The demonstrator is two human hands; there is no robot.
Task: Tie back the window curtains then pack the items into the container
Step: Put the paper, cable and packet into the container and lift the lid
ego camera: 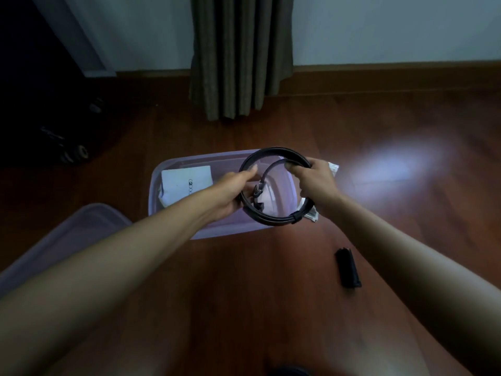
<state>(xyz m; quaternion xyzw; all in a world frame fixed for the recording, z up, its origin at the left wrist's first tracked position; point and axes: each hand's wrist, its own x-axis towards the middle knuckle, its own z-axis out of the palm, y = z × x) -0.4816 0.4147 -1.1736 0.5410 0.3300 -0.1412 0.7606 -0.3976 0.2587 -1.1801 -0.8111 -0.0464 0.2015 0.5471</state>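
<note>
A black belt is coiled into a loop and held above a translucent plastic container on the wooden floor. My left hand grips the coil's left side near the buckle. My right hand pinches the coil's upper right edge. Inside the container lies a white booklet. The olive curtain hangs gathered against the wall behind the container.
The container's lid lies on the floor at the left. A small black object rests on the floor at the right. A clear plastic packet shows behind my right hand. Dark luggage with wheels stands at the far left.
</note>
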